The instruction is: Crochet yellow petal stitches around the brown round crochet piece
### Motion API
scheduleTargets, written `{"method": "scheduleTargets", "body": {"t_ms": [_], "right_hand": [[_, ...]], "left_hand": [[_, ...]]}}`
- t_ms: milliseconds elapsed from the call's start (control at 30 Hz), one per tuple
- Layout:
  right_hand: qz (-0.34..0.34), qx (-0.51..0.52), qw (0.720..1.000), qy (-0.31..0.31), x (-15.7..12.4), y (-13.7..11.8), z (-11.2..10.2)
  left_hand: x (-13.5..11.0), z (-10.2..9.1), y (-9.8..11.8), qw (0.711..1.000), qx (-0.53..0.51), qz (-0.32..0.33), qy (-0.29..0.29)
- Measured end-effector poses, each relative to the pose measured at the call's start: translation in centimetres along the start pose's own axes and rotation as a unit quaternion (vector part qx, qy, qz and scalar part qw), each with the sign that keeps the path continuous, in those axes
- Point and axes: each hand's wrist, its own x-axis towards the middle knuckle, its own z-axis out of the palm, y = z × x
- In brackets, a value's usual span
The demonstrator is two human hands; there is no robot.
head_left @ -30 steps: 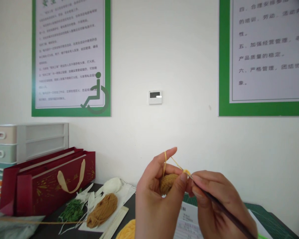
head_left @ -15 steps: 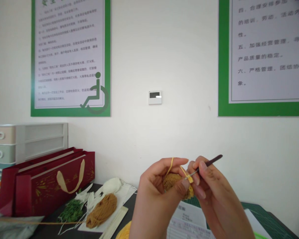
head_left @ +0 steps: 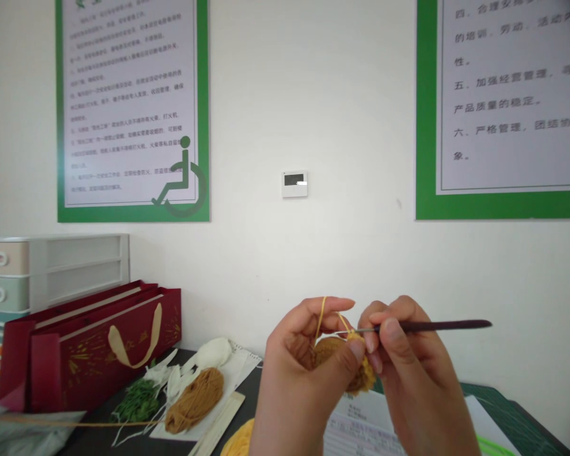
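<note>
My left hand (head_left: 308, 367) is closed on a small crochet piece (head_left: 330, 349), brown in the middle with a yellow edge. Yellow yarn (head_left: 321, 320) loops over its raised index finger and runs down to the stitches. A crochet hook (head_left: 449, 325) with a dark handle is pinched in my right hand (head_left: 403, 354). The hook lies nearly level, its metal tip at the yellow edge beside my left thumb. Part of the crochet piece is hidden behind the left fingers and thumb.
A brown yarn skein (head_left: 194, 400), green yarn (head_left: 137, 400) and white yarn (head_left: 213, 353) lie at the left. Yellow yarn (head_left: 238, 440) sits by my left wrist. Behind stand dark red gift bags (head_left: 95, 361) and a drawer unit (head_left: 83, 263). Printed paper (head_left: 361, 430) and a green cutting mat (head_left: 496, 405) lie below my hands.
The crochet hook has swung from a steep slant to nearly level, its handle now pointing right. My right hand has turned with it. My left hand keeps its hold on the crochet piece.
</note>
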Motion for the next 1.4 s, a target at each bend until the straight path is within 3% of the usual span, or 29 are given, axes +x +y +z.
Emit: {"method": "scheduleTargets", "body": {"t_ms": [67, 100, 133, 200, 233, 267, 300, 333, 467, 533, 700, 800, 867, 933, 1200, 1300, 1400], "right_hand": [[-0.128, -0.096, 0.987, -0.010, 0.1, 0.1, -0.4], [-0.210, -0.168, 0.963, -0.021, 0.1, 0.0, -0.8], [-0.297, -0.249, 0.921, -0.028, 0.0, -0.1, -1.1], [-0.448, -0.382, 0.808, -0.030, -0.1, -0.6, -1.7], [-0.492, -0.416, 0.765, -0.022, -0.1, -0.8, -2.0], [-0.517, -0.425, 0.743, -0.008, -0.2, -0.9, -2.1], [-0.524, -0.415, 0.744, 0.003, -0.1, -1.0, -2.2], [-0.518, -0.388, 0.762, 0.006, -0.1, -1.1, -2.1], [-0.403, -0.202, 0.892, -0.027, 0.2, -0.9, -1.1], [-0.324, -0.122, 0.938, -0.029, 0.1, -0.9, -0.5], [-0.138, 0.007, 0.990, 0.025, -0.6, -1.5, 0.2], [0.008, 0.081, 0.997, 0.010, -0.7, -1.7, 0.3], [0.051, 0.104, 0.993, 0.006, -0.7, -1.7, 0.3], [0.041, 0.093, 0.995, 0.010, -0.7, -1.5, 0.4], [-0.117, -0.005, 0.993, 0.018, -1.3, -1.6, 0.1], [-0.099, 0.005, 0.995, 0.019, -1.3, -1.7, 0.1], [-0.020, 0.053, 0.998, 0.010, -1.0, -1.7, 0.2]], "left_hand": [[-0.2, 0.2, -0.1, 0.999, 0.022, 0.032, 0.027], [-0.3, 0.3, -0.2, 0.997, 0.032, 0.051, 0.042], [-0.4, 0.5, -0.2, 0.996, 0.032, 0.059, 0.050], [-0.6, 0.7, -0.2, 0.999, -0.003, 0.032, 0.038], [-0.6, 0.8, -0.1, 0.999, -0.037, -0.003, 0.017], [-0.6, 0.8, 0.0, 0.996, -0.074, -0.042, -0.008], [-0.6, 0.8, 0.1, 0.991, -0.105, -0.079, -0.032], [-0.6, 0.7, 0.3, 0.985, -0.125, -0.107, -0.052], [-0.3, -0.1, 0.9, 0.975, -0.139, -0.131, -0.117], [-0.1, -0.5, 1.1, 0.973, -0.138, -0.127, -0.136], [0.3, -1.5, 0.8, 0.973, -0.135, -0.110, -0.152], [0.4, -1.8, 0.7, 0.973, -0.133, -0.096, -0.164], [0.3, -1.8, 0.8, 0.974, -0.126, -0.086, -0.168], [0.3, -1.7, 1.0, 0.976, -0.119, -0.085, -0.160], [0.3, -1.4, 1.3, 0.966, -0.160, -0.104, -0.172], [0.3, -1.5, 1.3, 0.965, -0.160, -0.116, -0.172], [0.3, -1.6, 1.2, 0.964, -0.155, -0.121, -0.179]]}}
